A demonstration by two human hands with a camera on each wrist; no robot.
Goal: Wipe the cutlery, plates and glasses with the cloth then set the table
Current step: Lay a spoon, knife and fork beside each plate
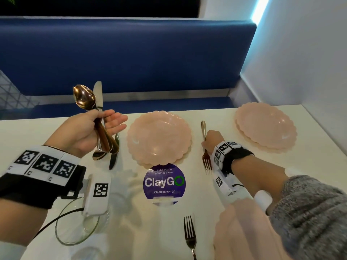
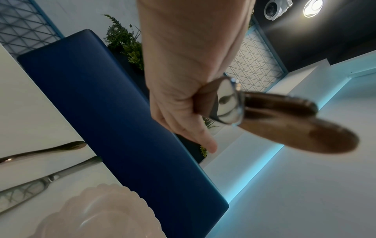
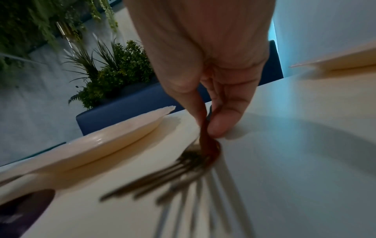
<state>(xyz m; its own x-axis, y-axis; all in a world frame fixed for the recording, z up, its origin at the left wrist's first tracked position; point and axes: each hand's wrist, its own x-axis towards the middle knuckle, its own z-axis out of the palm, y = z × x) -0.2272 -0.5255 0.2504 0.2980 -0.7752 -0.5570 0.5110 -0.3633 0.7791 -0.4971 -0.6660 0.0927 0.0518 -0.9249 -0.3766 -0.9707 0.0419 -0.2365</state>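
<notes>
My left hand (image 1: 105,121) is raised over the table's left side and grips a bundle of cutlery (image 1: 101,132): gold spoons (image 1: 84,97) and a knife (image 1: 98,92), bowls and blade up. The left wrist view shows their handle ends (image 2: 284,122) sticking out of the fist. Below it a spoon (image 1: 98,156) and a knife (image 1: 113,159) lie left of the middle pink plate (image 1: 159,137). My right hand (image 1: 205,145) pinches a fork (image 1: 207,165) lying flat on the table between that plate and the right pink plate (image 1: 265,126). The right wrist view shows thumb and finger on the fork's neck (image 3: 205,138).
A second fork (image 1: 190,237) lies near the front edge, beside a blurred pink plate (image 1: 238,233). A glass (image 1: 75,228) stands at the front left under my left wrist. A purple round sticker (image 1: 164,182) is on the white table (image 1: 309,175). A blue bench (image 1: 131,53) runs behind.
</notes>
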